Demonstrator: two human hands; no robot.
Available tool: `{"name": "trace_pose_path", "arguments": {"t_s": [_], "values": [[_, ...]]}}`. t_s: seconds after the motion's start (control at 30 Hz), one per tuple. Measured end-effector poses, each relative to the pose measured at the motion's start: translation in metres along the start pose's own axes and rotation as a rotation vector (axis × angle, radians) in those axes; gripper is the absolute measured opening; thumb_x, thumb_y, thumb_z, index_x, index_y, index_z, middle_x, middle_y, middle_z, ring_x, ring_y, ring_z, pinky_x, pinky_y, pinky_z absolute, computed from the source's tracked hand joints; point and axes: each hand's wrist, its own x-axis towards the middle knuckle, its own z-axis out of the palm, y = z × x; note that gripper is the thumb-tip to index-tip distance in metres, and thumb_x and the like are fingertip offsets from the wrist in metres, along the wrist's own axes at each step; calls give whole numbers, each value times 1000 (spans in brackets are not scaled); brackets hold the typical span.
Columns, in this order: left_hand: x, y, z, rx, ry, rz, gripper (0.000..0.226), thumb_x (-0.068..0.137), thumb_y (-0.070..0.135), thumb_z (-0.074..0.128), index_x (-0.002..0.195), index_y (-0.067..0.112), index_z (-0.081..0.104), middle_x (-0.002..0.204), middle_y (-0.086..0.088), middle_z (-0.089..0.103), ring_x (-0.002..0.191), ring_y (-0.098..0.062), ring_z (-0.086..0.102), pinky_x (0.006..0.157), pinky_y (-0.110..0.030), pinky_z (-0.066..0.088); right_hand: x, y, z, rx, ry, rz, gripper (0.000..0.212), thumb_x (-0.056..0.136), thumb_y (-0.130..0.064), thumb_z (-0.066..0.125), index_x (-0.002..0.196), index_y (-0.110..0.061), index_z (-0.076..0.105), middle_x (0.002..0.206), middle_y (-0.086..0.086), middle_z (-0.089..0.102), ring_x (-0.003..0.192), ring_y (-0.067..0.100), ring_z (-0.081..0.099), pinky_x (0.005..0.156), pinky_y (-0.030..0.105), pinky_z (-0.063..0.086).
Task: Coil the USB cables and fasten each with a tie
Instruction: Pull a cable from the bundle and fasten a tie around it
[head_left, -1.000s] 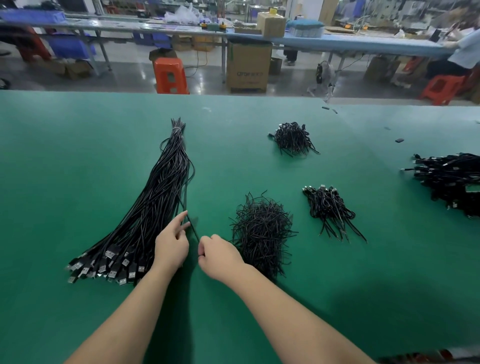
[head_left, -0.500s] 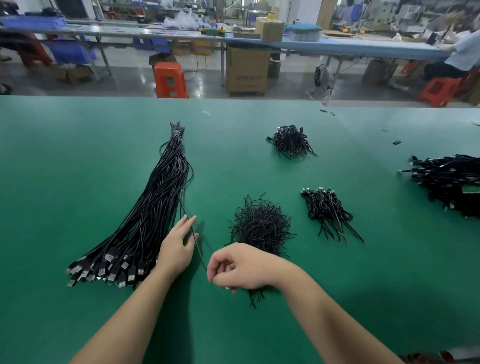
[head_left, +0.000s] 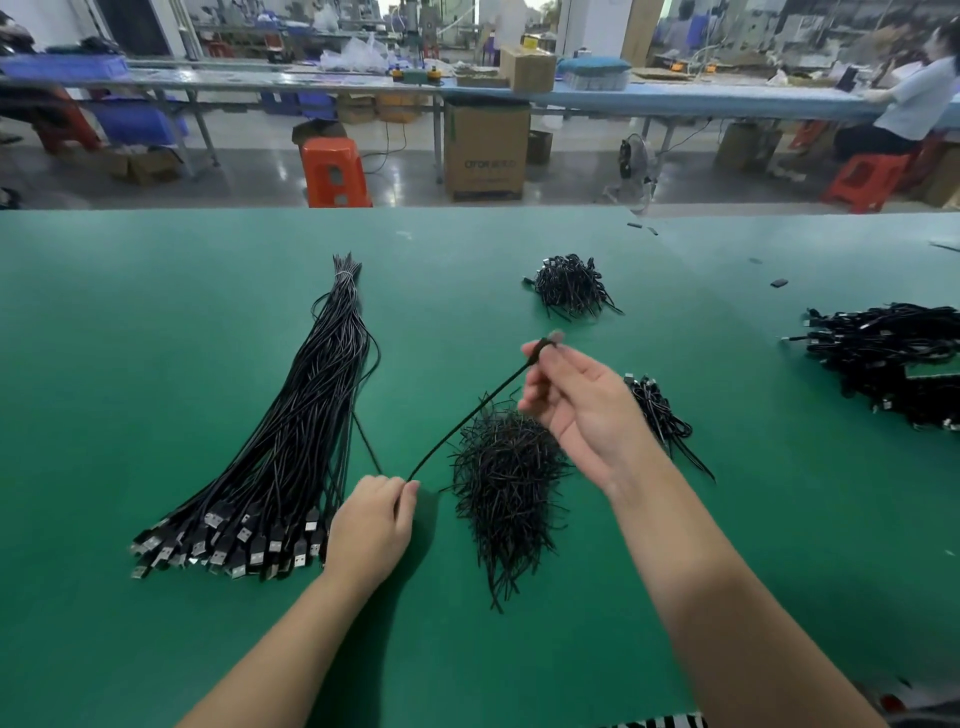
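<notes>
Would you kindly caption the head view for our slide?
Left hand and right hand stretch one USB cable between a cable bundle and loose ties.

Black USB cables (head_left: 291, 431) with silver plugs fan across a green table (head_left: 130, 364), beside black heaps of ties (head_left: 506, 478). Beyond, an orange stool (head_left: 335, 171), a brown carton (head_left: 485, 150) and blue crates (head_left: 137, 122).
</notes>
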Motion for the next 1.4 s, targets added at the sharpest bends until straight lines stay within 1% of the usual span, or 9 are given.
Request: {"name": "trace_pose_path", "arguments": {"t_s": [0.1,0.3,0.5,0.7,0.87,1.0,1.2,1.3,1.4], "values": [[-2,15,-13,-5,-277,38,49,102,54,30,69,24,50,61,7,55,61,-8,53,55,-28,40,10,-11,-8,-20,120,-75,16,90,-18,66,96,-5,74,74,4,65,64,12,61,63,26,57],[1,17,-38,-127,-667,-59,57,94,71,34,83,28,70,74,5,63,71,-4,56,78,-30,48,23,-22,-12,-202,241,-141,17,99,-19,61,99,-4,69,69,2,67,58,12,61,57,26,56],[2,-11,-46,265,-509,47,46,101,57,36,103,19,63,113,4,48,116,-15,40,97,-36,42,27,-54,-27,-13,318,-212,20,101,-25,59,94,-9,69,67,-2,63,58,8,58,56,23,53],[5,-16,-53,-12,-189,-114,32,104,42,36,83,22,50,100,5,49,83,-20,57,74,-37,44,30,-82,-30,104,357,-281,21,100,-26,59,91,-9,68,67,-2,63,58,8,58,57,22,53],[2,13,-60,131,-529,-34,42,103,49,38,74,21,50,71,4,60,69,-19,59,64,-33,45,34,-82,-21,55,313,-276,18,101,-23,58,96,-8,67,68,-1,66,60,9,61,58,24,54],[4,28,-67,582,-697,23,37,97,60,44,96,24,53,106,-1,67,96,-22,63,79,-34,51,34,-79,-20,-5,251,-245,16,101,-19,57,98,-6,67,73,4,70,63,12,65,60,25,56],[14,41,-113,338,-921,-96,114,63,73,77,155,28,26,156,3,37,138,-20,44,112,-37,40,33,-60,-10,-320,133,-147,20,100,-16,59,106,1,66,83,13,74,64,18,67,63,29,59],[27,67,-140,-32,-692,20,92,67,82,57,145,35,42,136,18,54,112,-1,60,91,-22,53,30,-43,3,-461,16,-66,22,97,-21,63,105,-3,72,80,8,72,64,15,65,63,27,58],[39,96,-152,-446,-451,47,58,84,72,48,127,35,61,111,18,70,97,1,67,89,-34,57,27,-25,17,-658,-75,-97,16,97,-25,66,100,-16,78,66,-6,63,57,10,51,56,22,49]]}}
